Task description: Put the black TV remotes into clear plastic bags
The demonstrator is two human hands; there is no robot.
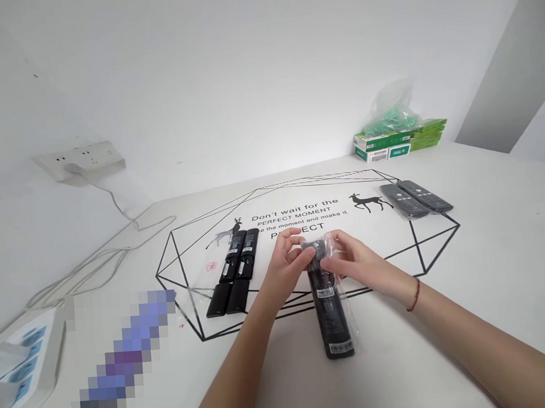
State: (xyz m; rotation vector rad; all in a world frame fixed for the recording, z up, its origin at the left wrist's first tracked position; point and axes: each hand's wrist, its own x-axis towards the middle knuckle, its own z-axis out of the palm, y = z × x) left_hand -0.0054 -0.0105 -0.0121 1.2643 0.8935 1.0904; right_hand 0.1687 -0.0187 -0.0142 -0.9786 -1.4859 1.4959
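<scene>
- While both hands meet at its far end, a wrapped remote point(330, 314) lies lengthwise in front of the person, its near end pointing toward them; whether it rests on the bench point(496, 245) or is slightly raised, I cannot tell.
- Its clear plastic sleeve point(350, 313) shows loose along the right edge, and pale labels sit midway along the remote and at its near end.
- The left hand point(291, 261) has its thumb pressed on the far end of the wrapped remote, with the fingers point(291, 232) bent and the index finger lifted off.
- The right hand point(349, 258) is clamped on the plastic at the same end, thumb on top, the other fingers partly hidden behind; a dark red bracelet point(414, 295) circles that wrist.
- To the left, two black remotes point(243, 264) lie side by side, labels facing up, on the printed design of lines, lettering and deer.
- Over at the right, two plastic-wrapped remotes point(415, 198) lie next to each other, buttons up.
- Against the wall stand green and white boxes point(382, 151), a clear bag with green contents point(392, 120) on top.
- At the lower left are a power strip point(51, 356) and a pixelated blue object point(133, 348).
</scene>
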